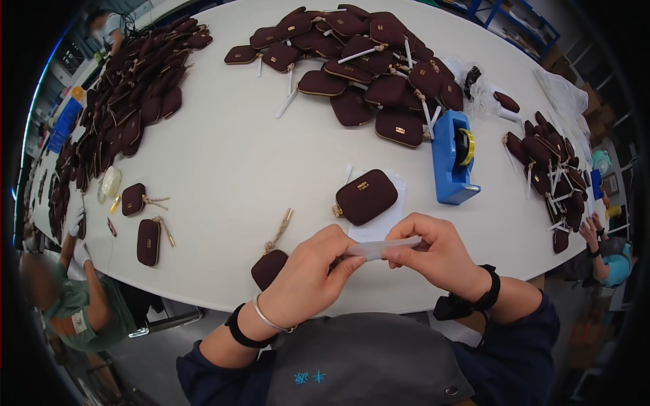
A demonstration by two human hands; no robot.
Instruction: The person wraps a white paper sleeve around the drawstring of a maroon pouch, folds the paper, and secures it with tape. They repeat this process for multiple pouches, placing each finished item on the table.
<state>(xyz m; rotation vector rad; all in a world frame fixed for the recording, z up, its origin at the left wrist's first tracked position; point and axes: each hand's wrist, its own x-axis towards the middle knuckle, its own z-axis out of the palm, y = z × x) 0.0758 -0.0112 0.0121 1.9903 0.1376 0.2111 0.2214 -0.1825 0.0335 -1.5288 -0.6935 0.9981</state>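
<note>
Both hands pinch a narrow folded strip of white paper (pixel 371 250) above the near edge of the table. My left hand (pixel 305 271) grips its left end, thumb below. My right hand (pixel 437 252) has thumb and fingers closed on its right end. Just beyond the strip, a dark burgundy zip pouch (pixel 367 196) with small gold lettering lies on white paper sheets (pixel 391 216). Another burgundy pouch (pixel 268 268) sits beside my left hand, partly covered by it, its braided cord (pixel 279 230) pointing away from me.
A blue tape dispenser (pixel 448 169) with yellow tape stands right of the pouch. Piles of burgundy pouches lie at far middle (pixel 365 61), left (pixel 128 101) and right (pixel 552 169), many with white paper rolls on their cords. Co-workers (pixel 88 304) sit at left and right.
</note>
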